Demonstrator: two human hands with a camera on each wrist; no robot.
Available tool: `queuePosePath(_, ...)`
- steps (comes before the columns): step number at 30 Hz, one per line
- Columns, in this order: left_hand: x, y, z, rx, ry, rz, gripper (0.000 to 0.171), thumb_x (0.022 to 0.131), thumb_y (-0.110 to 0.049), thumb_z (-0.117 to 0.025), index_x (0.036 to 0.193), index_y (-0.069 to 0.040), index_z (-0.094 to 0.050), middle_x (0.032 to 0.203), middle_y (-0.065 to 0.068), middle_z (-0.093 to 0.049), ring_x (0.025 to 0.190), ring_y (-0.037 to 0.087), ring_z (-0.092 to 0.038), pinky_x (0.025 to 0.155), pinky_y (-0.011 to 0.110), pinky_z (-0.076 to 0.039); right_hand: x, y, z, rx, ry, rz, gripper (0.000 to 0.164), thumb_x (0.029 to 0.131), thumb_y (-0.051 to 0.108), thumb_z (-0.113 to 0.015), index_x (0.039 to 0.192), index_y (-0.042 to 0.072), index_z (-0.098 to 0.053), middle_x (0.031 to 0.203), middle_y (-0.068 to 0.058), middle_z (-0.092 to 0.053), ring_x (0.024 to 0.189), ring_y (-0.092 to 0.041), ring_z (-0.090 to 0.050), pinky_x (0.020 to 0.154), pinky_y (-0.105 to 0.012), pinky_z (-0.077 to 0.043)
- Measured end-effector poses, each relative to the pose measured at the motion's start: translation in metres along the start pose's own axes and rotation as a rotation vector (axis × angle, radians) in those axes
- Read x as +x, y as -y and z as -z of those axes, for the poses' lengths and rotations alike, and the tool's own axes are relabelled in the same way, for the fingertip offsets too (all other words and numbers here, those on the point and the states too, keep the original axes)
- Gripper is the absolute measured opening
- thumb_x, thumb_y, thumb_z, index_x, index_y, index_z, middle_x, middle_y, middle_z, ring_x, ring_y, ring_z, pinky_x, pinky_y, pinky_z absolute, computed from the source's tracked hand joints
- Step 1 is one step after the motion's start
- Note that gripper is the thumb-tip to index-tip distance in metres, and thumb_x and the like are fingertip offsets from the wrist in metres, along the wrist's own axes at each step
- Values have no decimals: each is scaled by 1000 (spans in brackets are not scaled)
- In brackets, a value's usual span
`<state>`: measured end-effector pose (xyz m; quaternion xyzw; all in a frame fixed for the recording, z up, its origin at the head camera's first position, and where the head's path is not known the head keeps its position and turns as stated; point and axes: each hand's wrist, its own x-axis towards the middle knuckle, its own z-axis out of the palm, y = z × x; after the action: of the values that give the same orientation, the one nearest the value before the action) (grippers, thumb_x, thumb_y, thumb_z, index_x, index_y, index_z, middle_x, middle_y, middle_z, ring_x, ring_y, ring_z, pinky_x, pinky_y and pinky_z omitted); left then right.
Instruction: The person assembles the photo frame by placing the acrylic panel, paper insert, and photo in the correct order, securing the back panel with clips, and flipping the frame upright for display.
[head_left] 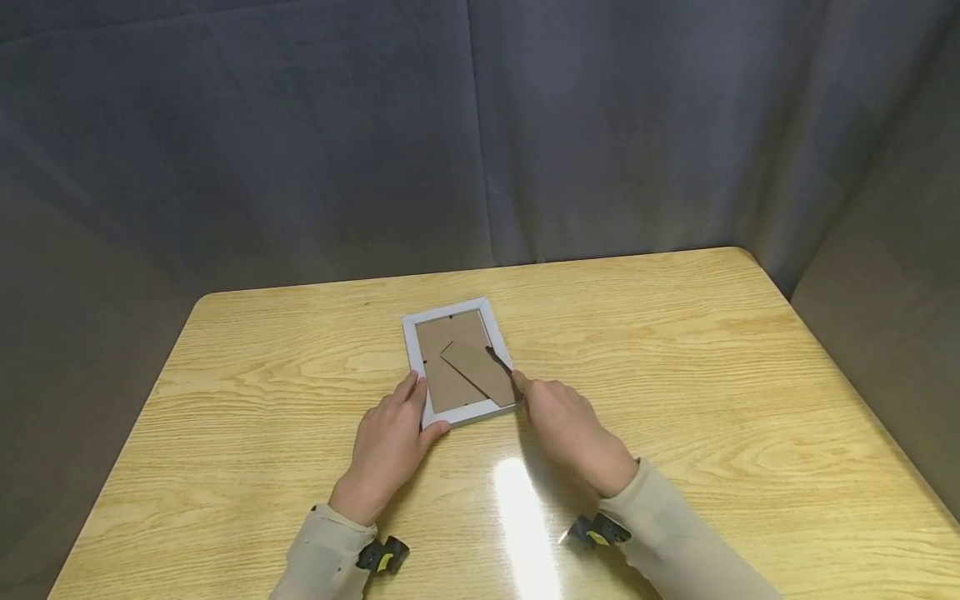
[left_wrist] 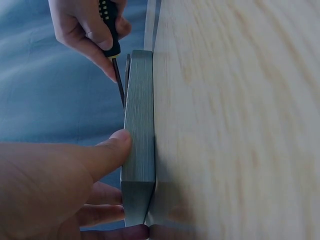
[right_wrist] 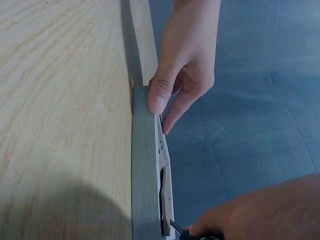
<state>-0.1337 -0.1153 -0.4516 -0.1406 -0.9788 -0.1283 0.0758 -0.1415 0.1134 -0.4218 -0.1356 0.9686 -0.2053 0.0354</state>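
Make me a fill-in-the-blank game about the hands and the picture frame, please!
1. The picture frame rests on a wooden ____.
2. It lies face ____.
3. The right hand holds a dark-handled tool with ____ spots.
4. The hand gripping the frame's near-left corner is the person's ____ one.

Missing words: table; down; yellow; left.

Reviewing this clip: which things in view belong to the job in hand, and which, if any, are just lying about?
Job:
- frame, face down
- backing
- stand
- screwdriver, in the right hand
- left hand, holding the frame

Only surroundings:
- table
- curtain
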Motion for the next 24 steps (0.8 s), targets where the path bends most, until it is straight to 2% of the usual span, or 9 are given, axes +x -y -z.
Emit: queuePosePath(24, 0, 1, -1, -12, 7, 7, 74, 82, -46, -65, 134, 4, -51, 142, 22, -44, 113, 38, -56, 87, 51, -48, 1, -4, 0, 3, -21, 24, 42, 95, 8, -43, 136, 8, -53, 99, -18, -69, 59, -17, -52, 46, -31, -43)
